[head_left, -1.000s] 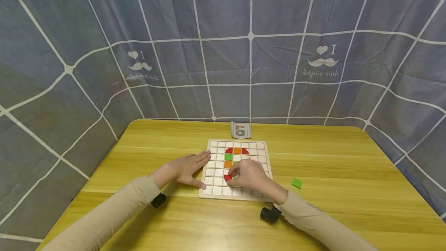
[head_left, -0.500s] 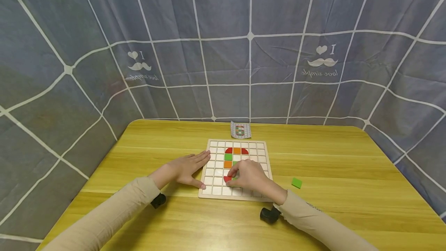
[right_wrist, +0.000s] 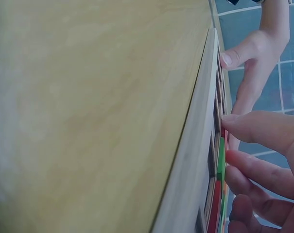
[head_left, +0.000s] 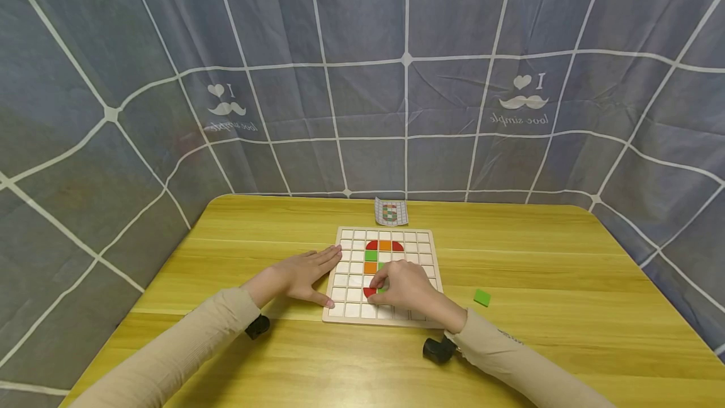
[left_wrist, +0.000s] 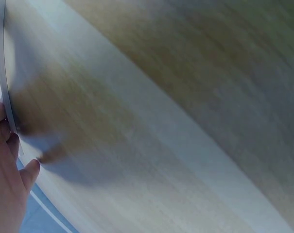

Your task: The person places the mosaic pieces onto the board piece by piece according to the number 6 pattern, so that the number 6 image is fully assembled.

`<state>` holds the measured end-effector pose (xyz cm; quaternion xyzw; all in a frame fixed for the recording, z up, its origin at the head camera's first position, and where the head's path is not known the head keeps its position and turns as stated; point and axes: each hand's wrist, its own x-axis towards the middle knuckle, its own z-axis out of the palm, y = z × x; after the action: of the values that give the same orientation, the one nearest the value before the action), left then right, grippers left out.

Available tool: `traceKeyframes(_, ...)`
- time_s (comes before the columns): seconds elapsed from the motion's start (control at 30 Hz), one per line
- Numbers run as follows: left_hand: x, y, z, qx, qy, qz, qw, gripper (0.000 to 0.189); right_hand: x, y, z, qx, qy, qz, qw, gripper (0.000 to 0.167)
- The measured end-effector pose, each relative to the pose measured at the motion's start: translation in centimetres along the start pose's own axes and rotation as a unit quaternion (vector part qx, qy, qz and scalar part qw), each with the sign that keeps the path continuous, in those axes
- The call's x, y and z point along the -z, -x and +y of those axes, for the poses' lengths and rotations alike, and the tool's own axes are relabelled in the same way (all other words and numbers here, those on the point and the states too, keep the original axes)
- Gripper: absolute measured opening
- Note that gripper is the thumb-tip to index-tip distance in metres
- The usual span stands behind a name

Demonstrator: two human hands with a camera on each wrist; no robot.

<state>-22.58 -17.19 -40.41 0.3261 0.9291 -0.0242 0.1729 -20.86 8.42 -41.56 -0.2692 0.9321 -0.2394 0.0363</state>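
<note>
A pale wooden grid board lies on the table with coloured tiles in several of its squares. My left hand rests at the board's left edge, fingers spread and fairly straight, with thumb and fingertips on the frame. Over the lower middle of the grid, my right hand pinches a red quarter-round tile between thumb and fingers, low in a square. In the right wrist view a green tile stands out beside those fingertips. My right hand hides part of the pattern.
Behind the board lies a small printed pattern card. One loose green square tile is on the wooden table to the right. A grey gridded cloth hangs around the table's back and sides.
The red tile in my right hand has shifted slightly down into its square, toward the near side. My left hand has stayed in place.
</note>
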Motion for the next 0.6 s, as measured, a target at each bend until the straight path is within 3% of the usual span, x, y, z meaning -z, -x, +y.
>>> traceKeyframes(0.6,-0.07,-0.05,0.02,0.002,0.004,-0.001,1.0000,0.103,0.60,0.33,0.28,0.005,-0.013,0.012,0.9998,0.018)
